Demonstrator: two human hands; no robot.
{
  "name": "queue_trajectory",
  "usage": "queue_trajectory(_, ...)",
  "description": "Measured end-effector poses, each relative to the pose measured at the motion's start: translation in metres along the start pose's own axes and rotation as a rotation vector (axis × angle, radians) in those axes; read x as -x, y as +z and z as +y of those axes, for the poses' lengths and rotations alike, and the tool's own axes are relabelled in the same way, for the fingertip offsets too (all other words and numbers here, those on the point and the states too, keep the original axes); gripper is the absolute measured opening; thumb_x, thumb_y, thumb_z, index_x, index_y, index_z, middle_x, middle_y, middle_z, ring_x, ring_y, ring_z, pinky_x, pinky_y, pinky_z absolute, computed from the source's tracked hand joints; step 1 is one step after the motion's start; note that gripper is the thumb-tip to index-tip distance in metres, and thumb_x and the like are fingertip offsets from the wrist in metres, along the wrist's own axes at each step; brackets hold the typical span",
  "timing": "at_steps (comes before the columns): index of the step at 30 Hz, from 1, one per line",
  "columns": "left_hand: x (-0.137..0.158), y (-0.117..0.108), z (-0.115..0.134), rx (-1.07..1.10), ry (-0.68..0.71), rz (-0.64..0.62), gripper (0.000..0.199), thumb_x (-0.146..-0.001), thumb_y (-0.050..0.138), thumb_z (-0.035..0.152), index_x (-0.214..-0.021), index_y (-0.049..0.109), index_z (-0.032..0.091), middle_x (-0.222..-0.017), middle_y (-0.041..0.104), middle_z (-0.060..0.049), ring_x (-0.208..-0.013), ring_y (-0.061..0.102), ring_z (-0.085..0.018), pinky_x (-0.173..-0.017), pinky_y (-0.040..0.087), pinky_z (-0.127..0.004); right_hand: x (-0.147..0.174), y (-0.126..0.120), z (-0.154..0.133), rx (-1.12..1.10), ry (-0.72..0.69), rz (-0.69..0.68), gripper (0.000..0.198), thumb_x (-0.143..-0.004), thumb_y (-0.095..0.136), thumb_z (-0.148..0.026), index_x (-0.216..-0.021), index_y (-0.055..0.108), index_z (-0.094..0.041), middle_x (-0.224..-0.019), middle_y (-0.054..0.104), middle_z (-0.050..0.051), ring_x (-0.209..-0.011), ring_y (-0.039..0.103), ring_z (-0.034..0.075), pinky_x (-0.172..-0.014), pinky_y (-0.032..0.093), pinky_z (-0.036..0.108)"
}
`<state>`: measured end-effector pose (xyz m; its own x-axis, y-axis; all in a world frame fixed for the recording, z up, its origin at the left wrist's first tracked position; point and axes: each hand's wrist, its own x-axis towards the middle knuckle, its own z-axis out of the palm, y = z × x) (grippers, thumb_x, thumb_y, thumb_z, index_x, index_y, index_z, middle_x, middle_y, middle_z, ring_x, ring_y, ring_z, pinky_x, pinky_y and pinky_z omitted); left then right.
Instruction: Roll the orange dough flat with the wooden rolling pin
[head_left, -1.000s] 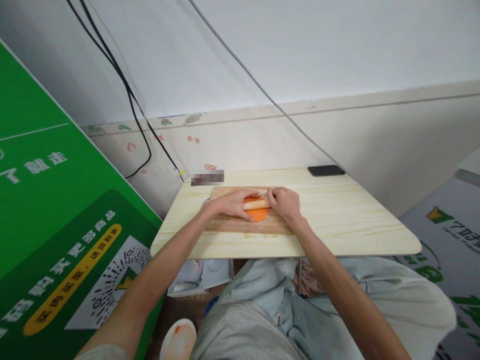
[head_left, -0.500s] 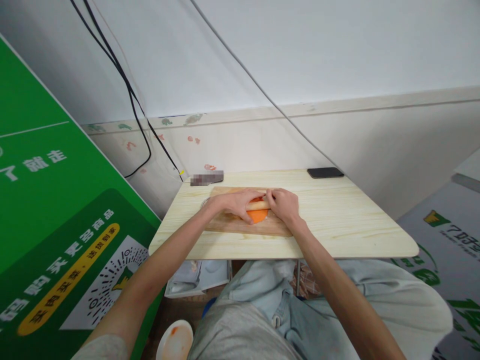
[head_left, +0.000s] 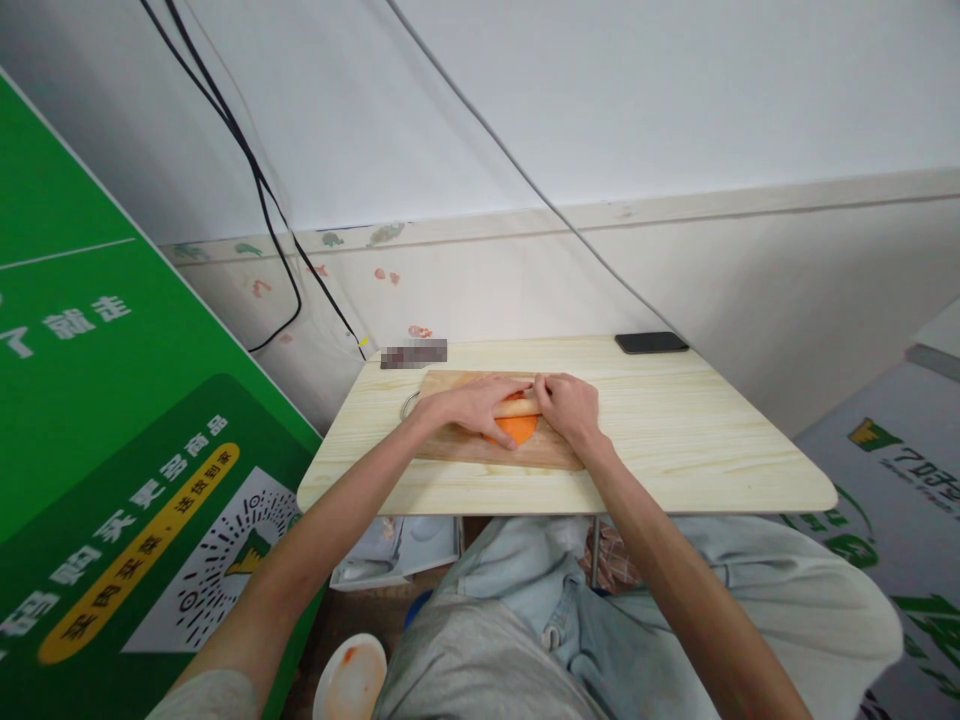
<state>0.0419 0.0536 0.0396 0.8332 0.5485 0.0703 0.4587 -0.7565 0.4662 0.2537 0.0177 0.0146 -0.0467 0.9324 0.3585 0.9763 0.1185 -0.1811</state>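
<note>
A pale wooden rolling pin point(head_left: 517, 408) lies across a flat orange sheet of what looks like dough or clay point(head_left: 517, 431) on a wooden cutting board point(head_left: 457, 450). My left hand point(head_left: 480, 405) covers the left part of the pin, fingers beyond it and thumb on the near side, over the orange sheet. The right end of the pin is inside my closed right hand point(head_left: 568, 405). Both ends of the pin are hidden by the hands, and a bit of red-orange shows just beyond it. At the board's left, a metal ring handle point(head_left: 409, 404) sticks out.
The board rests on a small light wood table point(head_left: 690, 450) against the wall. A black phone point(head_left: 651, 343) lies at the back right, a blurred-out object point(head_left: 414, 354) at the back left. Below are a stained white dish point(head_left: 351, 680) and a white box point(head_left: 427, 550). A green panel point(head_left: 150, 400) stands left.
Almost nothing differs: both hands stay on the rolling pin in nearly the same place. The whole view has shifted very slightly.
</note>
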Motion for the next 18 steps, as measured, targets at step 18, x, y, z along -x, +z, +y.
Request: queue_trajectory(18, 0.0050, -0.0063, -0.0049, 0.050, -0.009, -0.042, 0.090, -0.064, 0.095, 0.041, -0.146, 0.062, 0.022, -0.151, 0.066, -0.011, -0.137, 0.062, -0.037, -0.123, 0.043, -0.051, -0.0002, 0.0010, 0.0002, -0.008, 0.011, -0.005, 0.058, -0.113, 0.037, -0.040, -0.093, 0.087, -0.020, -0.104, 0.085, 0.012, -0.091, 0.076, 0.022, -0.070, 0.041, 0.030)
